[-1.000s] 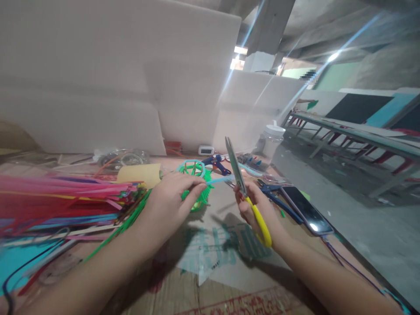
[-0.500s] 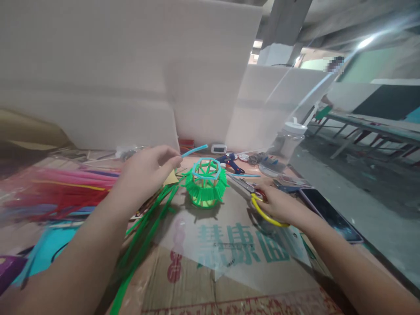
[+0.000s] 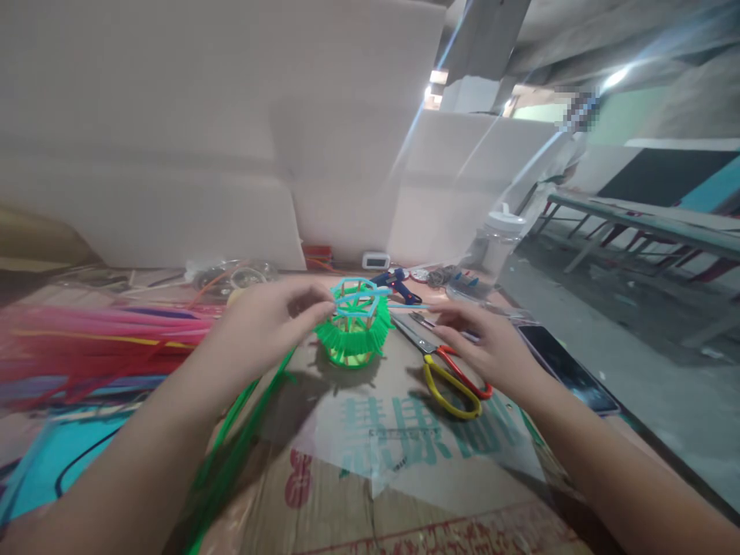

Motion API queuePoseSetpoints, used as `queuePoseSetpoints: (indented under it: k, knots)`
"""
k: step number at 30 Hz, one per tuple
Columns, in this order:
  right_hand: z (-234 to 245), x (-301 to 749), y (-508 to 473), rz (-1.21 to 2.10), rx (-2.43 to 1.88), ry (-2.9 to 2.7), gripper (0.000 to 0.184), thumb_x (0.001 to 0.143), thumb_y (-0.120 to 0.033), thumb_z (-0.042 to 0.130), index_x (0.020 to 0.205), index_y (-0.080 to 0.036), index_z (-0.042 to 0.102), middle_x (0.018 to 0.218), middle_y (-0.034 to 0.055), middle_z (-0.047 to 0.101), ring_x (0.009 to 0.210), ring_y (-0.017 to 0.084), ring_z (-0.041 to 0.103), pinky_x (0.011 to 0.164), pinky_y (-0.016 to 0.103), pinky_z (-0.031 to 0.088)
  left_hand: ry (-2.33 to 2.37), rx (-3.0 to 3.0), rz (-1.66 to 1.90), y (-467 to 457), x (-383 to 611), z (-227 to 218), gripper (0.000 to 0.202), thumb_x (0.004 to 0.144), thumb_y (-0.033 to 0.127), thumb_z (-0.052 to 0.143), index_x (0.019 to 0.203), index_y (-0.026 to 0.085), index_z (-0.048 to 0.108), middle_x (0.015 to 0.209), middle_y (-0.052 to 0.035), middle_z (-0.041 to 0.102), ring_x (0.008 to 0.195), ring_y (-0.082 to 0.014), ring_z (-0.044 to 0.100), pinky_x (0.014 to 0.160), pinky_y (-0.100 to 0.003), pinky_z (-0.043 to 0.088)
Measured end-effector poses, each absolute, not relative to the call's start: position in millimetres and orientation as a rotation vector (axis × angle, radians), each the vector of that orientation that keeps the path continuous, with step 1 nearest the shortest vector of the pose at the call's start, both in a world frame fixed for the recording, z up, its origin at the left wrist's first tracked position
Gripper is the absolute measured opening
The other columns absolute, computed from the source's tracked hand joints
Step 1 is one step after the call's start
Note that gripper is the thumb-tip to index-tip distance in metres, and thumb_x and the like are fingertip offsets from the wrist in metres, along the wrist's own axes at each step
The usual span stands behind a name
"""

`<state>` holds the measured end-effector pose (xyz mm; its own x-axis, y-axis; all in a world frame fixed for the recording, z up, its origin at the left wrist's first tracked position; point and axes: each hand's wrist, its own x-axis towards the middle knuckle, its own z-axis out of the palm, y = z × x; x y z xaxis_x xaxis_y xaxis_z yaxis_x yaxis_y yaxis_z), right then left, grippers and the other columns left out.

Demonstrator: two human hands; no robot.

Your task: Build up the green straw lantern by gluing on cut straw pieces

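My left hand (image 3: 271,324) pinches a short light-blue straw piece (image 3: 364,294) and holds it across the top of a small green straw lantern (image 3: 352,331) with a light-blue rim. My right hand (image 3: 491,347) hovers with its fingers stretched out, just right of the lantern and above the yellow-handled scissors (image 3: 439,370) that lie on the cardboard (image 3: 370,470). The right fingertips reach toward a loose light-blue straw (image 3: 408,306) behind the scissors.
A pile of pink, red and green straws (image 3: 86,339) lies at the left. A blue glue gun (image 3: 396,284), a clear jar (image 3: 497,239), a phone (image 3: 563,366) and white foam boards (image 3: 231,154) stand behind and to the right. A clear plastic sheet (image 3: 405,455) covers the cardboard.
My right hand let go of the scissors, which now lie flat, and opened above them. My left hand carried the blue straw piece from up left to the lantern's top.
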<state>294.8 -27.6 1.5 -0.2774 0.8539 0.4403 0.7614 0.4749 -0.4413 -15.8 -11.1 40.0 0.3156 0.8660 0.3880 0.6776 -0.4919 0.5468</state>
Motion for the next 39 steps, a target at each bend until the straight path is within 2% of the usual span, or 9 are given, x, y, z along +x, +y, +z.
queuePoseSetpoints:
  k: [4,7,10,19,23,26,29,34,39]
  knots:
    - [10,270,-34,0.171,-1.048,-2.156,0.039,0.097,-0.039,0.061,0.132,-0.021,0.062,0.110,0.0086,0.075,0.090,0.019,0.069,0.082,0.034,0.054,1.310,2.376,0.743,-20,-3,30,0.028,0.095,0.043,0.054,0.088,0.023,0.072,0.085,0.0003,0.075,0.078,-0.0193,0.066,0.069,-0.028,0.043]
    - [5,254,-35,0.002,-0.921,-2.253,0.024,0.100,-0.034,0.058,0.117,-0.021,0.069,0.105,0.0078,0.076,0.094,0.020,0.069,0.085,0.035,0.054,1.272,2.374,0.728,-27,0,21,0.025,0.097,0.040,0.053,0.090,0.024,0.070,0.086,0.0014,0.074,0.078,-0.0178,0.065,0.068,-0.027,0.041]
    - [1,246,-36,-0.115,-0.873,-2.289,0.022,0.103,-0.028,0.052,0.104,-0.019,0.073,0.091,0.0070,0.076,0.084,0.019,0.068,0.075,0.033,0.053,1.247,2.386,0.741,-31,-1,14,0.023,0.098,0.036,0.053,0.089,0.023,0.069,0.084,0.0014,0.073,0.077,-0.0174,0.065,0.069,-0.027,0.040]
    - [-10,243,-39,-0.221,-0.901,-2.271,0.024,0.101,-0.021,0.051,0.118,-0.019,0.068,0.095,0.0096,0.074,0.085,0.021,0.067,0.073,0.035,0.053,1.228,2.366,0.724,-32,-2,7,0.019,0.098,0.032,0.054,0.090,0.024,0.068,0.088,0.0018,0.073,0.081,-0.0172,0.065,0.072,-0.027,0.041]
    - [-16,248,-39,-0.235,-0.899,-2.268,0.024,0.098,-0.016,0.053,0.111,-0.023,0.072,0.092,0.0075,0.075,0.082,0.021,0.067,0.073,0.035,0.052,1.235,2.387,0.724,-37,1,8,0.018,0.098,0.031,0.054,0.089,0.025,0.069,0.087,0.0024,0.073,0.081,-0.0171,0.066,0.072,-0.028,0.042]
    - [-14,254,-33,-0.045,-0.968,-2.205,0.020,0.096,-0.017,0.054,0.101,-0.023,0.073,0.091,0.0072,0.076,0.084,0.021,0.068,0.076,0.035,0.053,1.248,2.391,0.736,-35,-5,12,0.020,0.098,0.035,0.054,0.090,0.025,0.070,0.087,0.0018,0.074,0.080,-0.0178,0.066,0.070,-0.028,0.043]
    - [-17,261,-14,0.366,-1.170,-1.868,0.014,0.095,-0.031,0.059,0.090,-0.022,0.069,0.095,0.0075,0.076,0.090,0.022,0.070,0.084,0.039,0.054,1.398,2.314,0.785,-22,-23,15,0.026,0.093,0.047,0.058,0.101,0.024,0.068,0.090,-0.0018,0.074,0.079,-0.0211,0.067,0.067,-0.030,0.046]
    - [-45,258,22,1.190,-1.031,-1.252,0.040,0.078,-0.058,0.074,0.083,-0.023,0.056,0.126,0.0090,0.072,0.116,0.023,0.067,0.106,0.044,0.048,1.564,2.126,0.596,11,-49,1,0.081,0.076,0.061,0.072,0.140,0.015,0.053,0.131,-0.0197,0.067,0.103,-0.0336,0.071,0.079,-0.040,0.056]
    - [-58,243,14,1.442,-1.006,-1.120,0.046,0.068,-0.056,0.084,0.084,-0.022,0.057,0.102,0.0069,0.076,0.093,0.022,0.072,0.095,0.042,0.054,1.186,2.028,0.564,23,-39,-22,0.086,0.083,0.056,0.070,0.155,0.024,0.035,0.149,-0.0156,0.055,0.129,-0.0329,0.061,0.101,-0.044,0.054]
